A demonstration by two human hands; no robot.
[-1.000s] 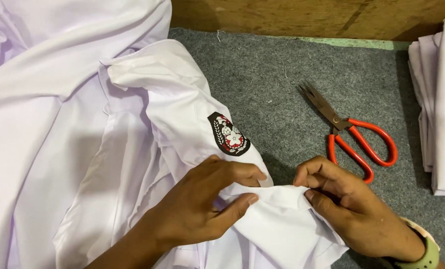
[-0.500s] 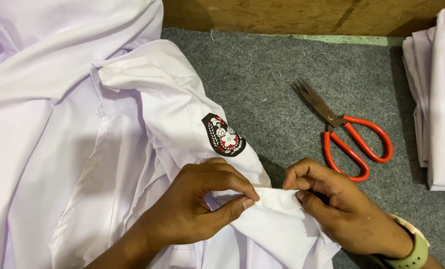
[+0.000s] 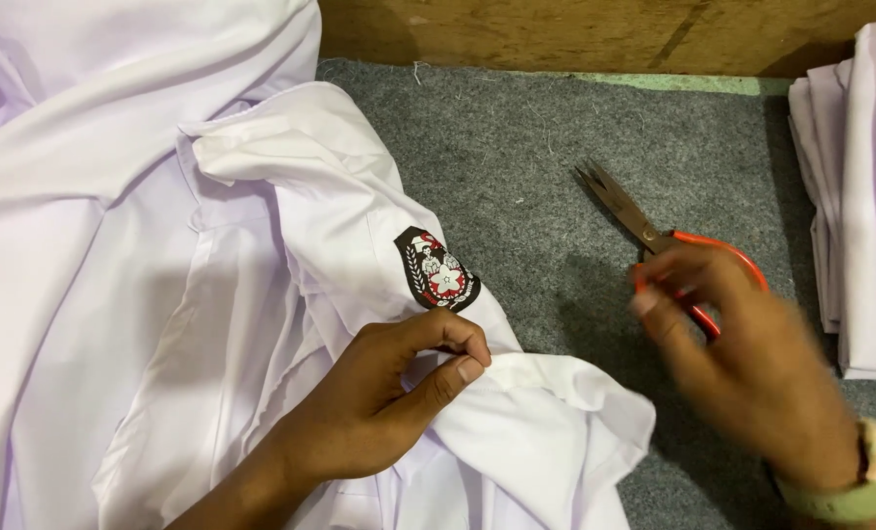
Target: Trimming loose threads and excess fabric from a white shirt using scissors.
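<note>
Likely a garment workshop; stacked shirts (image 3: 865,196), scissors (image 3: 654,240).

We saw a grey felt-covered desk (image 3: 516,147) strewn with bits of thread. Along its far edge ran a wooden board (image 3: 605,34), with a pale green strip (image 3: 683,83) at its foot, perhaps tape. At the right edge lay a stack of folded white garments (image 3: 865,196).

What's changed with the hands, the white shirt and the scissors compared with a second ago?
The right hand let go of the white shirt hem and moved right to the red-handled scissors; it is blurred, fingers over the handles, so a grip cannot be confirmed. The left hand still pinches the shirt edge below the sleeve badge. The scissors lie where they were on the grey mat.
</note>
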